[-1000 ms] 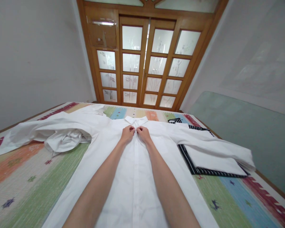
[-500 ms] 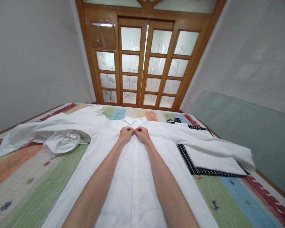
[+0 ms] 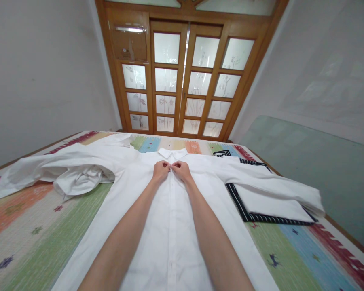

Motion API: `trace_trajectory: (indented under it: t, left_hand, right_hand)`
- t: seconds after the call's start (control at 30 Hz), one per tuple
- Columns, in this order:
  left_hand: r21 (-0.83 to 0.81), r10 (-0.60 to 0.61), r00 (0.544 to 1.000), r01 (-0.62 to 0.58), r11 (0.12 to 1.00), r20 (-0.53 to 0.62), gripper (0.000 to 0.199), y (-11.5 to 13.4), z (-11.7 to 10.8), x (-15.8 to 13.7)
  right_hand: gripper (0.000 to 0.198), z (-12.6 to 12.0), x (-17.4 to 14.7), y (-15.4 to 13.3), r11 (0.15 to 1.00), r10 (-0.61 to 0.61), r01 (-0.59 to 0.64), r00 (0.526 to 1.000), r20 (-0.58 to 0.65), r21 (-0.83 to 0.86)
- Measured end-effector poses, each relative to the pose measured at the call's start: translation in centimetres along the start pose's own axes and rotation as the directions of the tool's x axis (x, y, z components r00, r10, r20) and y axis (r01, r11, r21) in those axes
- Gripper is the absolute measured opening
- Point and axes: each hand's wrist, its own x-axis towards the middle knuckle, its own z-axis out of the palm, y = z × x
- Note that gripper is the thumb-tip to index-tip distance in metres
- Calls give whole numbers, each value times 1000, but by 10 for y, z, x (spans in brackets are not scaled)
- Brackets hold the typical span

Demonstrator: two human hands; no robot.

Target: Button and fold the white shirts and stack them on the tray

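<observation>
A white long-sleeved shirt (image 3: 153, 238) lies face up before me, its collar (image 3: 172, 153) at the far end and its sleeves spread to both sides. Just below the collar, my left hand (image 3: 161, 170) pinches the front placket from the left. My right hand (image 3: 181, 170) pinches the same spot from the right, the fingertips of both hands almost meeting. Whatever button sits between them is too small and covered to make out. Below the hands the placket runs straight down between my forearms.
Under the shirt spreads a colourful striped bedcover (image 3: 79, 226). More crumpled white cloth (image 3: 79, 182) lies by the left sleeve. Folded black-and-white striped fabric (image 3: 239, 204) with white cloth on it lies under the right sleeve. A pale green headboard-like panel (image 3: 306, 161) stands at right; wooden glass-paned doors (image 3: 185, 81) close the back.
Both hands stay at the same place on the placket, with only slight finger movement. The whole view has shifted very little.
</observation>
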Motion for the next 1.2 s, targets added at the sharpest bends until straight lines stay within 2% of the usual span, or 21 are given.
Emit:
trace_trajectory:
  t: [0.1,0.23,0.33,0.53,0.77,0.97,1.2]
  left_hand:
    - [8,16,1000,-16,1000,21,10,-2,0,1]
    - [-108,-45,998,50,993,47,7,-6,1,4]
    - [-154,-39,997,48,987,61,6,-5,0,3]
    - [-16,18,999,-17,1000,27,10,1,-2,1]
    - [-78,-42,997,48,996,66,7,-2,1,4]
    - [7,26,1000,-26,1000,-4,6,-3,4,4]
    - [22,29,999,-28,999,-22,8,-2,5,4]
  right_hand:
    - [13,0,0,1,1000,-9,9,1000,6,9]
    - [14,1,-1,2,1000,7,-7,1000,-5,16]
    - [14,2,-2,1,1000,8,-7,1000,-19,17]
    - [12,1,-5,-3,999,24,-23,999,-43,26]
    - [13,0,-5,-5,999,48,-48,997,-67,-5]
    - [13,1,-4,-6,998,36,-41,994,-103,-48]
    - [16,2,-5,-5,991,-4,-10,994,-105,-135]
